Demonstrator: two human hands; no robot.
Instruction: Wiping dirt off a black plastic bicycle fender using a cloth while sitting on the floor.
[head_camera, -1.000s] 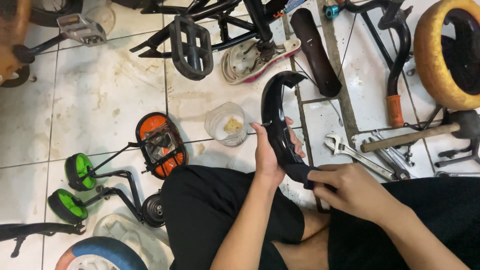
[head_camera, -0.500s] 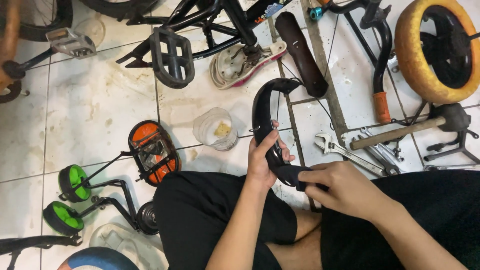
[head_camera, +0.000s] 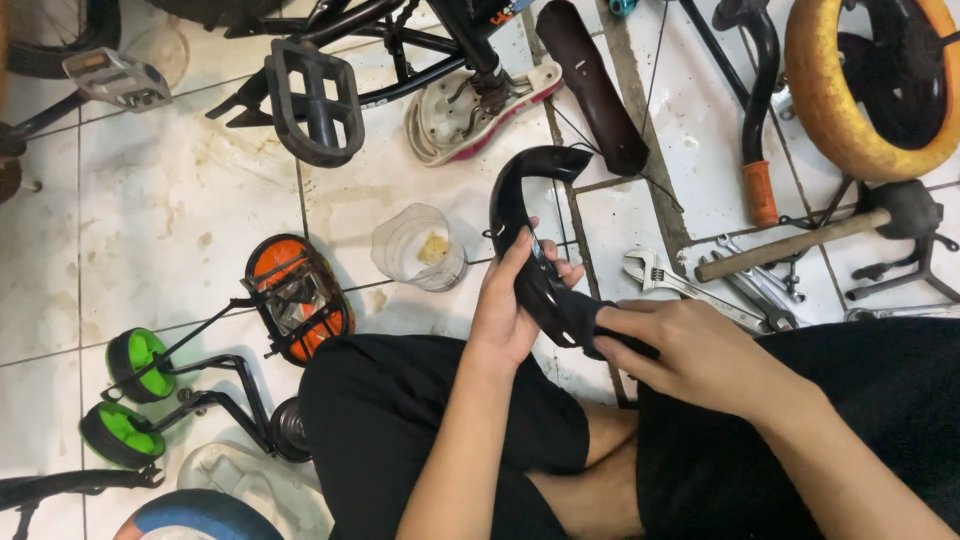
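Observation:
I sit on a tiled floor in black shorts. My left hand (head_camera: 510, 310) grips the middle of a curved glossy black bicycle mudguard (head_camera: 520, 200) that arcs up and away from me. My right hand (head_camera: 690, 355) closes on the mudguard's near end, pressing a dark cloth-like piece (head_camera: 600, 320) against it. The guard's far tip curls to the right above the floor.
A clear plastic cup (head_camera: 420, 250) stands left of the guard. An orange-and-black pedal (head_camera: 295, 295) and green training wheels (head_camera: 135, 390) lie left. An adjustable wrench (head_camera: 680, 285), a hammer (head_camera: 800, 240), a second dark mudguard (head_camera: 590, 85), a yellow-tyred wheel (head_camera: 860, 90) and a bicycle frame (head_camera: 380, 50) lie beyond.
The view has shifted slightly, so floor items sit higher and to the left. My left hand's fingers have slid a little along the mudguard; the right hand keeps its hold.

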